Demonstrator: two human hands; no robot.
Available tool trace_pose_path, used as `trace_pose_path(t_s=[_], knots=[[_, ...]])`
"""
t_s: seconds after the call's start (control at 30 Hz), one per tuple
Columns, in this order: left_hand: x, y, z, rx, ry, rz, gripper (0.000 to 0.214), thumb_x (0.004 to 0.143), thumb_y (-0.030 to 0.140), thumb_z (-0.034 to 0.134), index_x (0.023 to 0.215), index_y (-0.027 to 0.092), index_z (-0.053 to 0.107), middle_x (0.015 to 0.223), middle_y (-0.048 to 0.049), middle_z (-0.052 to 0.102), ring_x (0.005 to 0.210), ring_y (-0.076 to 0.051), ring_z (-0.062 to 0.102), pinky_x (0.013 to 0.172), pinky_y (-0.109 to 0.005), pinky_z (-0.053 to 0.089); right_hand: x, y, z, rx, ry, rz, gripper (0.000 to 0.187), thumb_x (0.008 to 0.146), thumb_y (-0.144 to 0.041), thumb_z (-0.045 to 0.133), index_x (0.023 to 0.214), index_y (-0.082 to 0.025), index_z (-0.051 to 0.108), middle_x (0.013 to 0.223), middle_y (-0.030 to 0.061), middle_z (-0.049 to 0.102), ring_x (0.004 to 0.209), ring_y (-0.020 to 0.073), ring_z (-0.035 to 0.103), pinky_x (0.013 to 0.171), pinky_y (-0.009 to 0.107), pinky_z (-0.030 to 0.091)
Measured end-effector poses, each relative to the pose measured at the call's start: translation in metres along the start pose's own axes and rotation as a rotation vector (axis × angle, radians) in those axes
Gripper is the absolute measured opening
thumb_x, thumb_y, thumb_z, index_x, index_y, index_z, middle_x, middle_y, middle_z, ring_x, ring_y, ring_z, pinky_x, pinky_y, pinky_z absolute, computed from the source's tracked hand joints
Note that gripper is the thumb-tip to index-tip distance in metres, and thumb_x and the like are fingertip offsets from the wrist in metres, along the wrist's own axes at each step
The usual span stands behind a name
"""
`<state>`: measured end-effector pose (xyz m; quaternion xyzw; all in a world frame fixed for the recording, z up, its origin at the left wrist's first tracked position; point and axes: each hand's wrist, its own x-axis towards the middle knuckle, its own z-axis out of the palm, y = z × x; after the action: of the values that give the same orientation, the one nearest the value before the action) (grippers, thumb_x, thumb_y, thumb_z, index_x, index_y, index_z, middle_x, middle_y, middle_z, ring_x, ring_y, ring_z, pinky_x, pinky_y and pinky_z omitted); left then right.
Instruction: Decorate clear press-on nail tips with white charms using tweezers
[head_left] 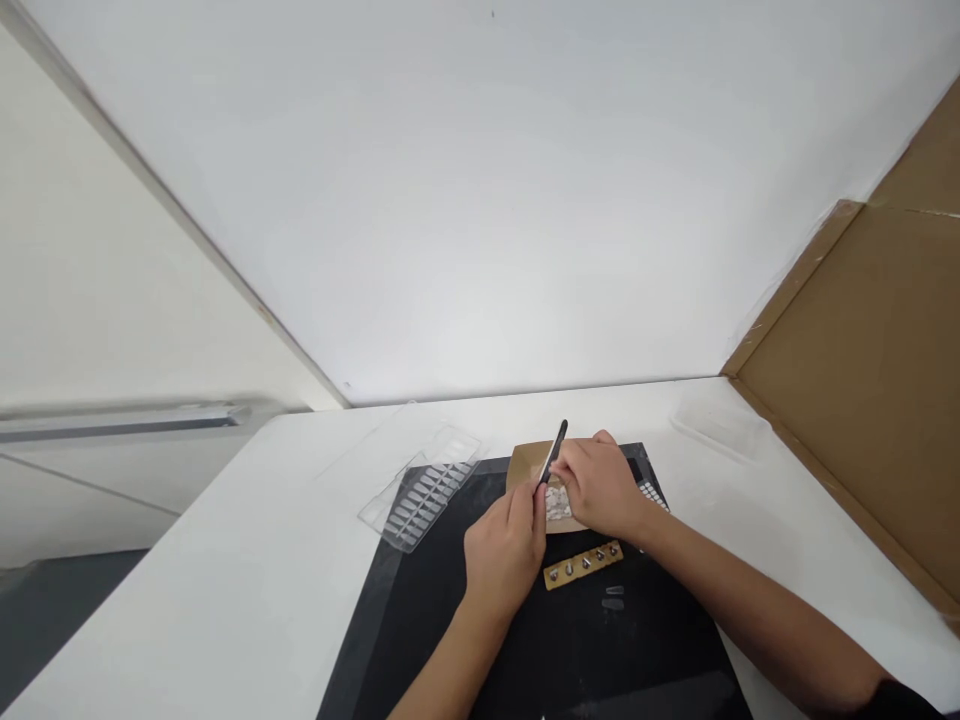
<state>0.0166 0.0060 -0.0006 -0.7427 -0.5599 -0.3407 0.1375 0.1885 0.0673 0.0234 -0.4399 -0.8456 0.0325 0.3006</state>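
Observation:
My left hand (506, 548) is closed in a pinch over a black mat (465, 620), its fingertips up against a thin black nail file (553, 453). My right hand (596, 485) is closed around that file and holds it slanted above a brown card (526, 460) bearing small clear nail tips (557, 503). What my left fingertips pinch is too small to name. A narrow wooden strip (583, 564) with several nail tips stands just in front of my hands. Two loose clear tips (613, 597) lie on the mat near it.
A clear plastic tray of false nail tips (424, 487) sits at the mat's left far corner on the white table (247, 560). Another clear plastic lid (716, 425) lies at the right. A brown cardboard panel (862, 380) stands along the right side.

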Motion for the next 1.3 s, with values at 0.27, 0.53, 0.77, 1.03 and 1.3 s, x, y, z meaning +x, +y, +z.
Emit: trace_pose_path(t_s=[0.27,0.53,0.77,1.03,1.3], knots=[[-0.0009,0.0039,-0.0003,0.03,0.093,0.038,0.022,0.108,0.026,0.055,0.099,0.018,0.073,0.087,-0.0056,0.082,0.073,-0.015,0.076,0.066,-0.024,0.052,0.001,-0.0002,-0.0051,-0.012,-0.004,-0.001,0.017,0.101,-0.021,0.05,0.084,-0.022,0.05,0.079,0.0014,0.071,0.069,0.0186,0.059,0.078,0.037,0.028],[0.0008,0.0034,0.0,0.043,0.118,0.072,0.018,0.107,0.023,0.057,0.098,0.018,0.073,0.086,-0.0048,0.081,0.072,-0.015,0.075,0.067,-0.024,0.051,0.0009,0.0011,-0.0015,-0.009,-0.006,0.0,0.016,0.1,-0.021,0.052,0.084,-0.022,0.05,0.077,0.0009,0.069,0.07,0.0188,0.059,0.077,0.037,0.028],[0.0021,0.0032,0.0002,0.022,0.131,0.076,0.012,0.105,0.021,0.06,0.1,0.018,0.071,0.085,-0.0026,0.08,0.07,-0.014,0.075,0.068,-0.025,0.05,0.0001,-0.0007,-0.0012,0.009,0.007,0.01,0.017,0.101,-0.02,0.051,0.084,-0.022,0.048,0.078,0.0001,0.07,0.069,0.0179,0.058,0.078,0.037,0.029],[0.0027,-0.0012,0.0017,-0.03,0.175,0.104,0.009,0.105,0.019,0.061,0.101,0.017,0.068,0.085,-0.0031,0.08,0.072,-0.015,0.075,0.069,-0.026,0.05,0.0011,-0.0017,-0.0016,0.031,0.024,-0.03,0.019,0.103,-0.021,0.049,0.084,-0.022,0.046,0.078,0.0005,0.069,0.069,0.0179,0.058,0.077,0.036,0.028],[0.0021,-0.0004,-0.0013,-0.054,0.171,0.119,0.006,0.104,0.019,0.062,0.102,0.017,0.067,0.085,-0.0025,0.079,0.07,-0.016,0.074,0.068,-0.027,0.05,0.0005,-0.0001,-0.0053,0.009,0.059,-0.018,0.019,0.103,-0.022,0.049,0.084,-0.022,0.048,0.075,0.0001,0.067,0.066,0.0175,0.055,0.076,0.036,0.028]])
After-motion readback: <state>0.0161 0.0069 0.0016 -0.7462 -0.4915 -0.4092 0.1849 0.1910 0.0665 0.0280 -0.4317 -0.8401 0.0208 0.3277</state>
